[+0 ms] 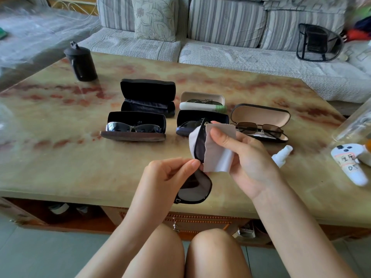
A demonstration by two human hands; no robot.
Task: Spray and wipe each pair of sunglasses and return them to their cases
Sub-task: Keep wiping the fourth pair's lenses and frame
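My left hand (170, 173) pinches the bridge of black-framed sunglasses (193, 187), held upright above the table's near edge. My right hand (243, 157) grips a white cleaning cloth (217, 155) folded over the upper lens, thumb on the front. Behind stand several open cases: an empty black one (147, 97), a brown one with wraparound sunglasses (133, 127), a white one with sunglasses (201, 101), a dark blue one (200, 121) and a tan-lined one holding metal-framed sunglasses (261, 122). A white spray bottle (282, 155) lies right of my right hand.
A marble-patterned table (80, 157) carries a black lidded jar (81, 62) at the far left and a white game controller (350, 161) at the right edge. A striped sofa (220, 37) runs behind the table. My knees are below the table edge.
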